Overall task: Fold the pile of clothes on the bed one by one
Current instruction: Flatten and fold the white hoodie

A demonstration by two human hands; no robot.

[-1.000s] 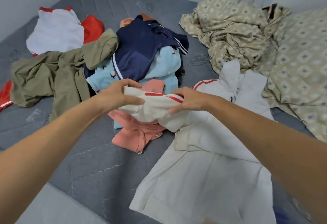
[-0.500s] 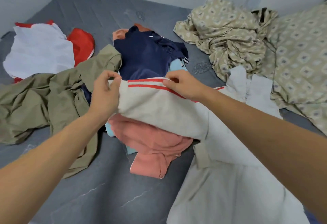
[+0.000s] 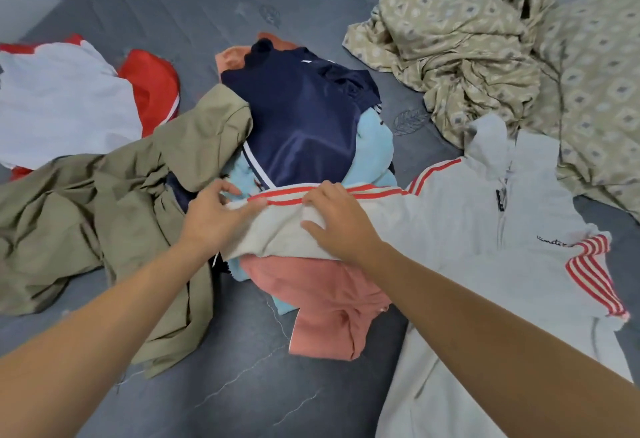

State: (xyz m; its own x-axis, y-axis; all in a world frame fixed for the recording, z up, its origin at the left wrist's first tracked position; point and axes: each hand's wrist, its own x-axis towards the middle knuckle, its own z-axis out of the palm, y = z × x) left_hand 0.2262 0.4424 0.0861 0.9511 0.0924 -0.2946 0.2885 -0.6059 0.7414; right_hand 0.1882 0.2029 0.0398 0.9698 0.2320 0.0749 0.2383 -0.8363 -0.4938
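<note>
While both hands work one sleeve, here's the layout, big to small. Bed [image 3: 214,385]: grey quilted mattress, carries everything. Patterned sheet [image 3: 485,49] bunched at the far right. Grey-white zip jacket [image 3: 485,264] with red stripes lies spread at the right, front up; its sleeve [image 3: 311,226] is stretched left across the pile [image 3: 301,126] of unfolded clothes: navy top, light blue piece, pink one underneath. Khaki garment [image 3: 104,202] sprawls to the left; white-and-red shirt [image 3: 62,98] at the far left.

Left hand [image 3: 211,219] pinches the sleeve's cuff end, thumb over the fabric. Right hand [image 3: 337,219] holds the striped top edge just beside it, fingers curled over the fold. Both grips closed on the sleeve.

Step in hand, my read: straightening the sleeve before folding it in. To do it well: keep tension between the two hands so the stripes run straight, lift clear of the pile so nothing drags along, then lay the sleeve flat across the jacket's chest. Body needs smoothing too; lower hem is out of view.
</note>
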